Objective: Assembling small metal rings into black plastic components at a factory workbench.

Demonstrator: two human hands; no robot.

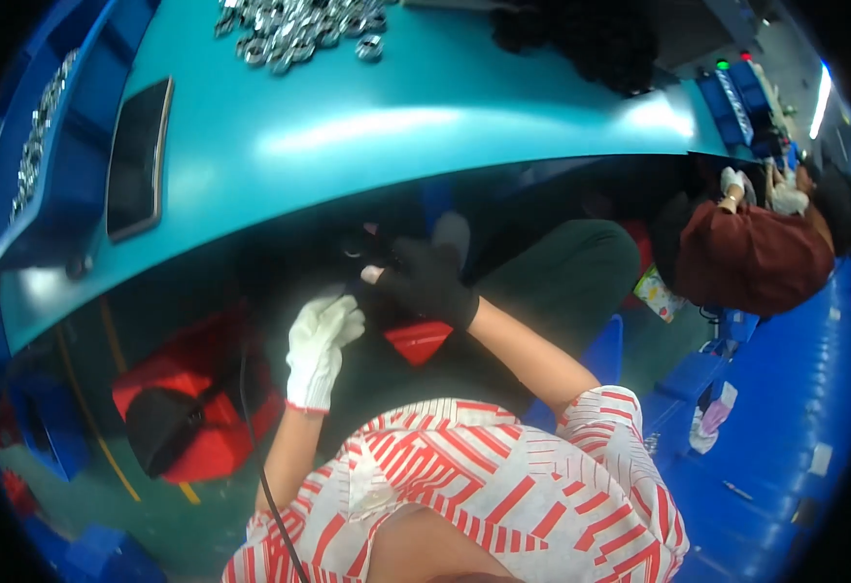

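My left hand [323, 345], in a white knitted glove, is over my lap below the table edge. Its fingers are bent and pressed together, and whatever they may hold is hidden. Just right of it, my right hand [432, 284] wears a black glove with a bare thumb tip showing. That hand points left, its fingers curled and partly lost against the dark background. A faint curved glint [352, 255] lies by its fingertips, too dark to make out. The two hands are close together but appear apart.
On the teal table [348, 136] are a pile of shiny metal rings [299, 34], a dark phone [139, 160] and a heap of black pieces [581, 39]. A blue bin [76, 160] stands at left. A red stool [192, 418] is lower left; another person [756, 253] sits right.
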